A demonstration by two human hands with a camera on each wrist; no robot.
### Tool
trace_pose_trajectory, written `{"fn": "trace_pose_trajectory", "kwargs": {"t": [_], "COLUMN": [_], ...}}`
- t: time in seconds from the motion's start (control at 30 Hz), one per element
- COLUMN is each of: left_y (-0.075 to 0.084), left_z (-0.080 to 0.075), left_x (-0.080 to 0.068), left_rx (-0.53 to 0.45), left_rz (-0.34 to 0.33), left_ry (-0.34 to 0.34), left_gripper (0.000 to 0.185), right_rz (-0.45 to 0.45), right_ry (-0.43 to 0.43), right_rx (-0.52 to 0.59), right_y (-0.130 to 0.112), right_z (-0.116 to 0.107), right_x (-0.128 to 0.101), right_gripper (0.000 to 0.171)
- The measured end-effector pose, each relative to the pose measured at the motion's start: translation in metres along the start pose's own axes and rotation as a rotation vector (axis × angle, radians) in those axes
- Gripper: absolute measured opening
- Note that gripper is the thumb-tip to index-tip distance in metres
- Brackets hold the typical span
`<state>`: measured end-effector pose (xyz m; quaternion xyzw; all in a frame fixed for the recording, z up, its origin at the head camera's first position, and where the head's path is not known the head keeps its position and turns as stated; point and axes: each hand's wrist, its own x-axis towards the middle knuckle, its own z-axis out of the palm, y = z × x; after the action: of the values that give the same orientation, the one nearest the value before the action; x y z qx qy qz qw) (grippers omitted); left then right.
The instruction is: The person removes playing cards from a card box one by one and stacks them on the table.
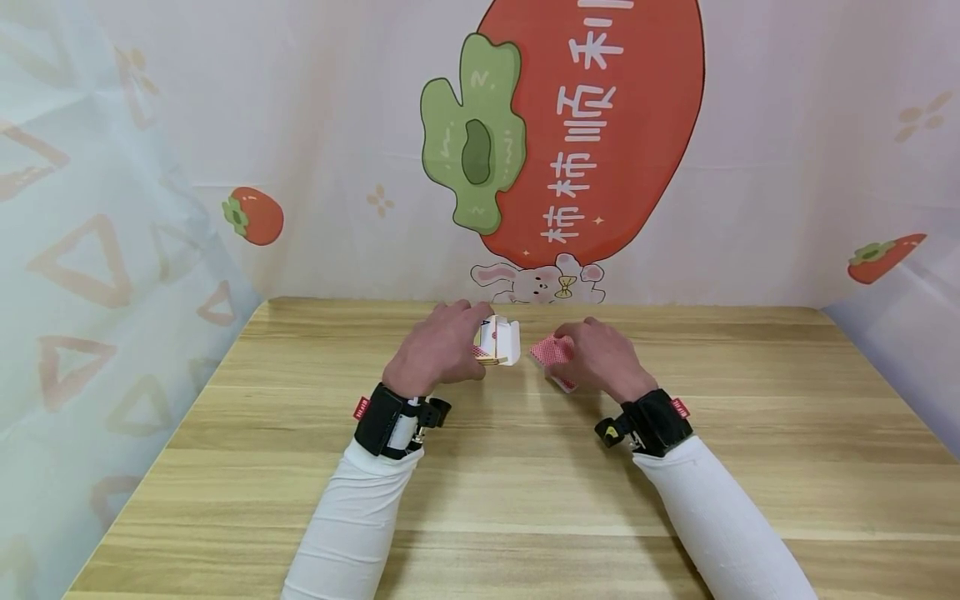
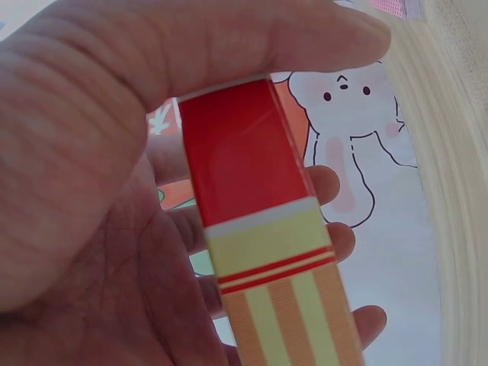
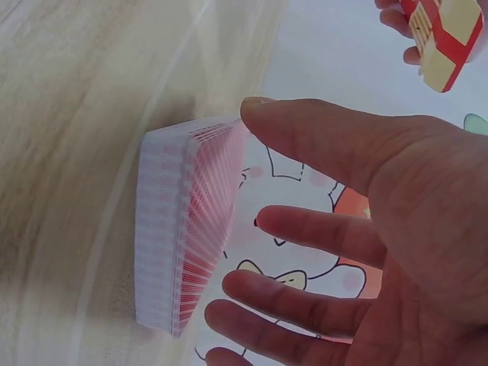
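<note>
My left hand [image 1: 442,346] grips a playing-card box [image 1: 495,337] with its white end flap folded out to the right. In the left wrist view, the thumb lies along one end of the box's red, yellow and striped narrow side [image 2: 248,160], fingers behind it. What is inside the box cannot be told. My right hand [image 1: 602,360] is over a deck of red-backed playing cards [image 1: 550,350] on the table. In the right wrist view, the deck [image 3: 164,229] stands slanted and skewed, the thumb tip at its upper corner. The other fingers are spread, apart from the deck.
The wooden table [image 1: 487,483] stretches on both sides and in front of the hands. Behind it hangs a printed cloth backdrop [image 1: 337,167] with a large red persimmon and a rabbit, reaching down to the table's far edge.
</note>
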<state>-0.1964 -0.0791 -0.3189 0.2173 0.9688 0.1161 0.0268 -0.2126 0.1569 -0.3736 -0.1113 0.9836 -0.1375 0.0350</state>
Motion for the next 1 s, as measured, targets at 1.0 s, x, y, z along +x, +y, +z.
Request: {"fn": "trace_pose_trajectory", "kwargs": {"t": [1.0], "left_y": [0.007], "left_z": [0.006], "left_x": [0.004], "left_rx": [0.041], "left_rz": [-0.004], "left_ry": [0.073], "left_gripper": [0.074], "right_rz": [-0.432], "right_ry": [0.354], "right_rx": [0.47], "right_y": [-0.042], "right_z": [-0.012], "right_x": [-0.019], "right_gripper": [0.014]}}
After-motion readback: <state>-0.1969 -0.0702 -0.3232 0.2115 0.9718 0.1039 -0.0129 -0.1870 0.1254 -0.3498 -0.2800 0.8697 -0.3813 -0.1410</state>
